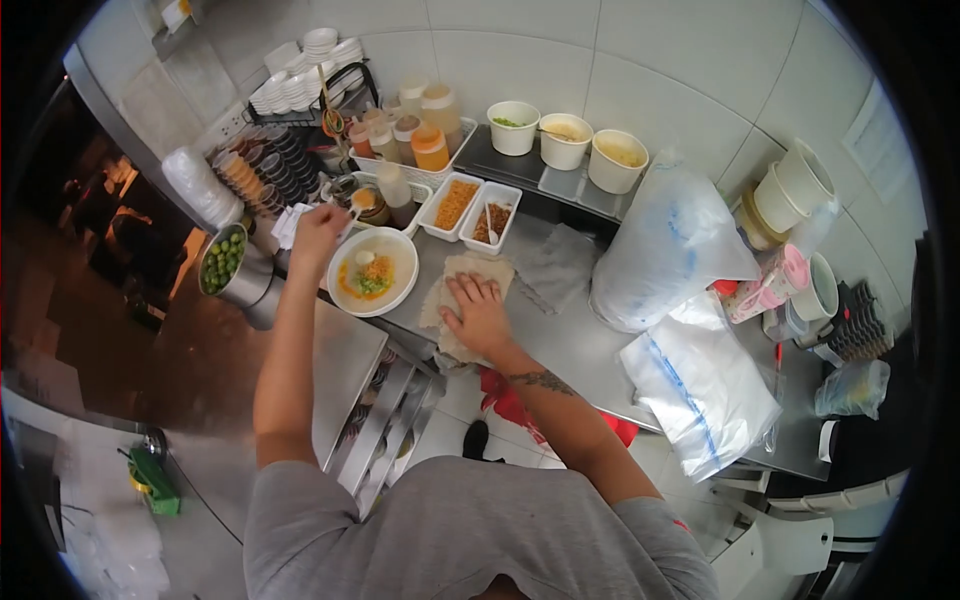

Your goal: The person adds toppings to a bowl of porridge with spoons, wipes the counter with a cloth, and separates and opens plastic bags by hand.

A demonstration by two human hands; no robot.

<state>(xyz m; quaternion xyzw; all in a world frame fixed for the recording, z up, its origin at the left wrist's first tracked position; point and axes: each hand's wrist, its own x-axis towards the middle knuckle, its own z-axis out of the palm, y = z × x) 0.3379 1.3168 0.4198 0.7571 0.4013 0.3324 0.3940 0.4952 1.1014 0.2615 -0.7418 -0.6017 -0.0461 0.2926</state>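
Where the round white bowl [404,262] sits on the smooth steel counter [562,352] between both hands, I see crumbly orange topping [379,268] inside; my left hand [320,230] seems closed round a spoon [362,200], its grip partly hidden, while my right hand [478,312] lies open and flat on rumpled beige cloth [487,267]

Light is bright centrally, corners black, edges bowed.

We see stacked white dishes [291,93] at 11 o'clock, three white tubs [566,154] at 1, and, at 9, a steel pot [248,288] of green fruit [222,262], probably limes.
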